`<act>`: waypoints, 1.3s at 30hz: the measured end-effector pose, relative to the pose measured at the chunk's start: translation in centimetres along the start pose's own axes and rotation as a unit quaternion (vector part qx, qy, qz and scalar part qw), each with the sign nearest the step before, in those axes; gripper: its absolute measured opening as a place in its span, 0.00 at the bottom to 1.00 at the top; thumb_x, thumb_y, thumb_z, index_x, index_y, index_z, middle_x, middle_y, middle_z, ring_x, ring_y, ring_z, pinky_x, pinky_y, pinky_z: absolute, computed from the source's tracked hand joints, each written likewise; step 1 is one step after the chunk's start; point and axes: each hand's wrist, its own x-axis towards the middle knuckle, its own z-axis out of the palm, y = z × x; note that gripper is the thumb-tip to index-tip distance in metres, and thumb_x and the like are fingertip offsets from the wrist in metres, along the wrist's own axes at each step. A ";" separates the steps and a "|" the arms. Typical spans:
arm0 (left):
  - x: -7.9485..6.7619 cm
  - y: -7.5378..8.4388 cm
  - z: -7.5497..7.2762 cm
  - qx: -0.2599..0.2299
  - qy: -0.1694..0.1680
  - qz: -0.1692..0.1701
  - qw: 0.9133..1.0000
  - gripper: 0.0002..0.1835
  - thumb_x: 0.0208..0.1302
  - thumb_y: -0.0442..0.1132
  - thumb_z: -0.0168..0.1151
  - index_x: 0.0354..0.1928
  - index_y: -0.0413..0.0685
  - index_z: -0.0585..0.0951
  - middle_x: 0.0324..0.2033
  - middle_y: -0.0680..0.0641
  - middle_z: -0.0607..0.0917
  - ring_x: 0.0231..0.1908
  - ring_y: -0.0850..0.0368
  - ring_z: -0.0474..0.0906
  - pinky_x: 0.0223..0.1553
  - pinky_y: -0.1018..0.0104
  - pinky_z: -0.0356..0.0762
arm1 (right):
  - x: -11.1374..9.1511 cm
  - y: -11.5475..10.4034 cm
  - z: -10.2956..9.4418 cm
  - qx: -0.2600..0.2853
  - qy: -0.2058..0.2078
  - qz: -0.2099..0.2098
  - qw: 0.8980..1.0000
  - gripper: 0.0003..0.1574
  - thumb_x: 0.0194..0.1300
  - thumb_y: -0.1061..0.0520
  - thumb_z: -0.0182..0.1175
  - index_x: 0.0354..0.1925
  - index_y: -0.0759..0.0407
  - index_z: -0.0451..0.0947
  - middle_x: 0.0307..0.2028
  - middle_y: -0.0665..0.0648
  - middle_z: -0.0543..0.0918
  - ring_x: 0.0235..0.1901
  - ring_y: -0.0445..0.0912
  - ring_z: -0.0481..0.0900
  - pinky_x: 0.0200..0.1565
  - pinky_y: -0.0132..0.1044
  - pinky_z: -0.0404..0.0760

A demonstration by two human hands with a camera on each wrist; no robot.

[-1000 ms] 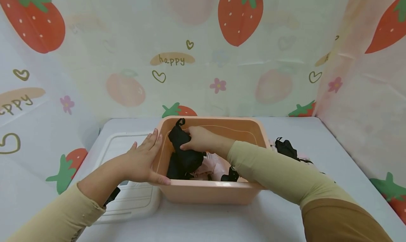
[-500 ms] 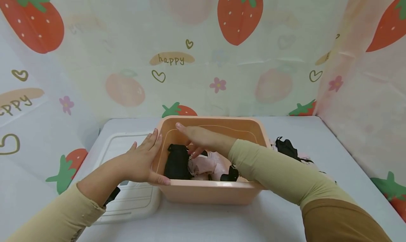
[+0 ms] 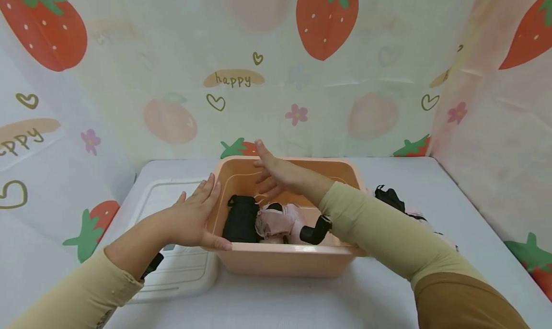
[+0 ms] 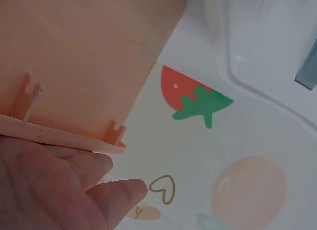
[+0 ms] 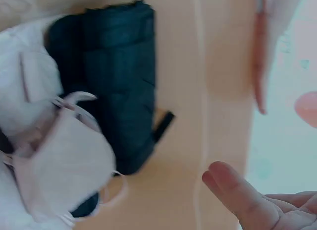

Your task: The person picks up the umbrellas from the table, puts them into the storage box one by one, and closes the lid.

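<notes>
A peach plastic storage bin stands on the table. My left hand rests along its left rim, fingers straight and thumb over the front corner; the left wrist view shows that palm against the rim. Above the back of the bin hovers my right hand, fingers spread, holding nothing. Inside, at the left end, lies a folded black bra. Beside it is a folded pink bra, its cup and thin strap plain in the right wrist view. More pale pink fabric lies next to these.
A white lid lies left of the bin, partly under my left forearm. To the right of the bin, a black bra and pink garments lie on the white table. Strawberry-print sheets hang around the table.
My right hand has let go of the black bra, which now lies down at the bin's left end, and has risen back and slightly right. My left hand has stayed put.
</notes>
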 end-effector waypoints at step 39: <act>0.0 -0.1 0.2 -0.002 0.001 0.004 1.000 0.74 0.30 0.82 0.53 0.70 0.37 0.37 0.69 0.37 0.32 0.68 0.40 0.32 0.60 0.33 0.38 | -7.3 0.2 -7.9 0.107 -0.016 -0.115 0.987 0.71 0.44 0.16 0.07 0.71 0.61 0.42 0.64 0.73 0.57 0.63 0.65 0.56 0.59 0.60 0.57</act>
